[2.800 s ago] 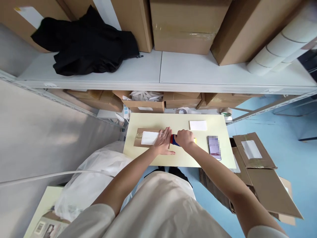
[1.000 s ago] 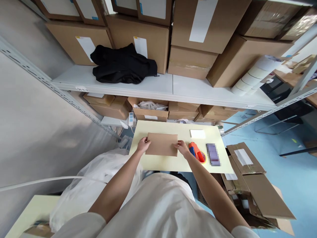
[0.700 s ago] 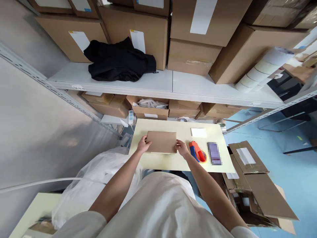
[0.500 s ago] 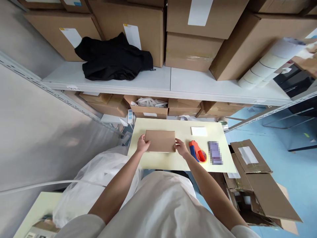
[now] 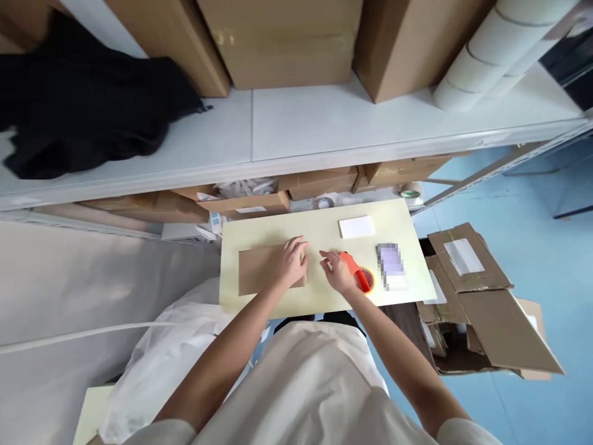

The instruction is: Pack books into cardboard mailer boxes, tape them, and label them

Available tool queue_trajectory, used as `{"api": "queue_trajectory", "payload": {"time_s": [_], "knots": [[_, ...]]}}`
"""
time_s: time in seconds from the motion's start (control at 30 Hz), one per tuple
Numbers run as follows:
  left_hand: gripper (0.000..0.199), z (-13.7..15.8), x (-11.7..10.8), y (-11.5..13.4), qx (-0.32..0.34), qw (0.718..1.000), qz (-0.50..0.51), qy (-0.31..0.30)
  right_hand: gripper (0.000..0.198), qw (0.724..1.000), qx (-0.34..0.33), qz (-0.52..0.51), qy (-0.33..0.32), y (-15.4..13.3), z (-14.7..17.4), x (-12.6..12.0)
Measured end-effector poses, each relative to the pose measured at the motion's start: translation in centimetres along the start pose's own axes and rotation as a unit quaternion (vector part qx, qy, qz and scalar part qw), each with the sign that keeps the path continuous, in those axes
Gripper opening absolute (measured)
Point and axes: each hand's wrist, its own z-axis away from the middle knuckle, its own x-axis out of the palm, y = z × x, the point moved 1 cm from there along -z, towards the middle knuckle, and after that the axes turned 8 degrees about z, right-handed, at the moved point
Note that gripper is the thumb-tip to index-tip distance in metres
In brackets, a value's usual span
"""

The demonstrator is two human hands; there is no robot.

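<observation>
A closed brown cardboard box point(image 5: 259, 270) lies flat on the left half of the cream table point(image 5: 319, 296). My left hand point(image 5: 293, 262) is at the box's right end, fingers slightly curled and apart, partly covering that end. Just right of it, my right hand point(image 5: 338, 272) has its fingers apart and pointing left, with nothing visible between them. Beside and partly behind that hand lies a red tape dispenser point(image 5: 359, 272) with a yellow-rimmed roll; my wrist and hand hide its left side.
A white stack of cards or labels point(image 5: 356, 227) and a pixelated purple item point(image 5: 391, 262) lie on the table's right. Above runs a grey shelf point(image 5: 324, 133) with boxes, black cloth point(image 5: 92, 111) and white rolls point(image 5: 482, 62). Opened cartons point(image 5: 500, 321) stand at right.
Both hands have left their grip on the box's two ends. My left hand moved to its right end, my right hand to the dispenser. The box sits farther left; the view shifted.
</observation>
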Motion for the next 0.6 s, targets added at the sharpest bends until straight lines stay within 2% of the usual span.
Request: {"api": "queue_trajectory", "payload": {"time_s": [0.1, 0.17, 0.2, 0.3, 0.4, 0.6], "knots": [[0.029, -3.5, 3.1, 1.2, 0.003, 0.998, 0.009, -0.068, 0.033, 0.993, 0.021, 0.108, 0.044, 3.8, -1.6, -5.1], [0.028, -5.5, 5.4, 1.5, -0.023, 0.993, 0.016, -0.112, 0.034, 0.980, 0.042, 0.190, 0.030, 6.6, -3.4, -7.3], [0.027, -6.4, 6.5, 1.4, -0.044, 0.990, 0.021, -0.130, 0.036, 0.973, 0.032, 0.228, 0.010, 7.8, -4.4, -7.8], [0.025, -8.3, 9.9, 0.7, -0.127, 0.976, 0.048, -0.168, 0.042, 0.949, -0.034, 0.310, -0.044, 10.5, -7.3, -7.8], [0.024, -9.5, 12.8, -0.5, -0.186, 0.963, 0.094, -0.170, 0.046, 0.929, -0.063, 0.360, -0.058, 11.8, -9.1, -6.8], [0.021, -10.1, 16.6, -1.6, -0.246, 0.941, 0.198, -0.118, 0.035, 0.906, -0.096, 0.408, -0.061, 12.9, -8.5, -6.4]]}}
